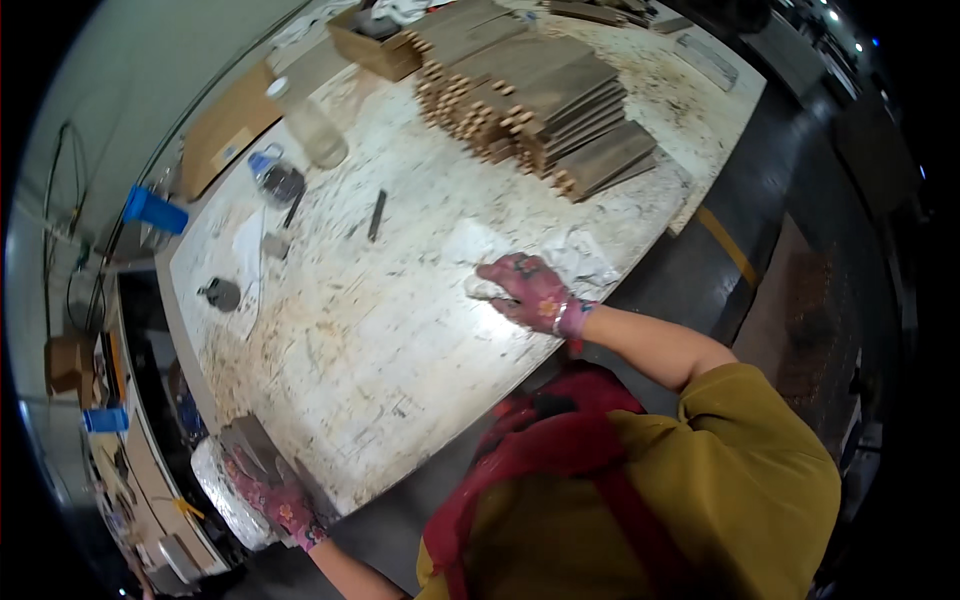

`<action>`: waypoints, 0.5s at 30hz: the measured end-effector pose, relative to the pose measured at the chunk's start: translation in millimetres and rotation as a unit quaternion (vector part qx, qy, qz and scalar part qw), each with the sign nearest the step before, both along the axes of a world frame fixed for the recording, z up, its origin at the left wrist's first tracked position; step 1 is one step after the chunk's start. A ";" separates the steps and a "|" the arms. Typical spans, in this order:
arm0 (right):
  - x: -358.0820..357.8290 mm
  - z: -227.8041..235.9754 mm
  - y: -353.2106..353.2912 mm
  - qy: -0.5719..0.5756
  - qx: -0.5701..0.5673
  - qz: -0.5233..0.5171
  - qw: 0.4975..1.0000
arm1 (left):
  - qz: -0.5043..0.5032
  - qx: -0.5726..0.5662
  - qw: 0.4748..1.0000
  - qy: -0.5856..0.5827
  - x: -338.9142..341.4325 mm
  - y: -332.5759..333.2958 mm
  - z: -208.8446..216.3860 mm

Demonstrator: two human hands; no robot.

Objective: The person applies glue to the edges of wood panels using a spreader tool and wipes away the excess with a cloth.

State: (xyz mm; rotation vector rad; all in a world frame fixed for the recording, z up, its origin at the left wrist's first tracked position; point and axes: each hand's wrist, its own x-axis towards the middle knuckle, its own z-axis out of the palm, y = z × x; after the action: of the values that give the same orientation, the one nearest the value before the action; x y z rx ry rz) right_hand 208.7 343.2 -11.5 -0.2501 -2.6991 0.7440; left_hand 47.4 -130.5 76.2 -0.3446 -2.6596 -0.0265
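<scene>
My right hand (pixel 530 290), in a reddish glove with a flower pattern, is closed on a crumpled white cloth (pixel 480 287) and presses it against the worn white tabletop (pixel 370 330). Two more pale crumpled pieces (pixel 583 258) lie just beyond that hand. At the table's lower left corner my left hand (pixel 272 497), gloved alike, grips a grey-brown wooden board (pixel 250 440). Its palm side and part of the board are hidden. Beside this hand is a bundle in shiny clear wrapping (pixel 222 490).
Stacked wooden boards with finger-jointed ends (pixel 550 85) fill the far side. A tall clear bottle (pixel 310 125), a handled jug (pixel 275 178), a small dark container (pixel 220 294) and a dark strip (pixel 377 215) stand or lie leftward. A cardboard box (pixel 375 45) sits behind.
</scene>
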 end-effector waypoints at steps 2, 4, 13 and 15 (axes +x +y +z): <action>6.9 15.5 7.0 -0.035 -0.096 0.000 0.995 | -0.090 0.053 0.994 -0.020 -13.0 30.6 -9.4; 23.2 32.8 16.0 -0.030 -0.147 0.008 0.989 | -0.132 0.258 0.939 -0.184 -6.9 103.9 -9.7; 137.2 81.6 221.9 0.265 -0.406 -0.352 0.801 | -0.468 0.212 0.772 -0.374 71.1 441.1 -26.8; 154.5 68.1 275.7 0.265 -0.279 -0.350 0.854 | -0.481 0.229 0.760 -0.372 84.1 498.4 -25.7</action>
State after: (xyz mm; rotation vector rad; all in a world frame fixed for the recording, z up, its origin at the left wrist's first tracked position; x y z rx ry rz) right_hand 363.3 618.8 56.6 -0.9434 -1.6311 1.1149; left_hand 131.5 367.9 50.5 -1.7711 -2.6576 -1.3496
